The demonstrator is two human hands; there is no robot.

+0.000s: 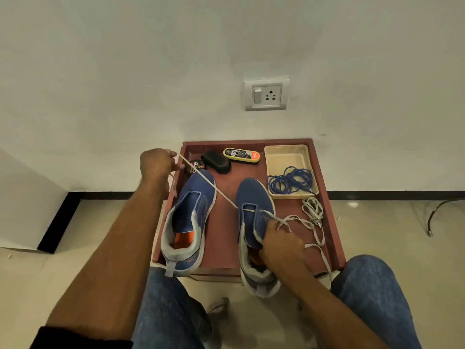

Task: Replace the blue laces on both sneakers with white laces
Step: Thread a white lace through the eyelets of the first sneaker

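My left hand (156,163) fingers pinch the white lace (214,188) pulled taut from the right sneaker (254,222); right hand (281,248) grips its tongue. Blue laces (292,181) in tray (284,153).

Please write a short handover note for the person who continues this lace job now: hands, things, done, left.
Left hand pinches a white lace, pulled tight from the right sneaker. Right hand holds that sneaker at its tongue.
Blue laces lie in the beige basket; both sneakers are on the red tray.
Done: blue laces out; right sneaker's lacing started.
Left: finish it, then lace the left sneaker, which has none. A loose white lace lies nearby.
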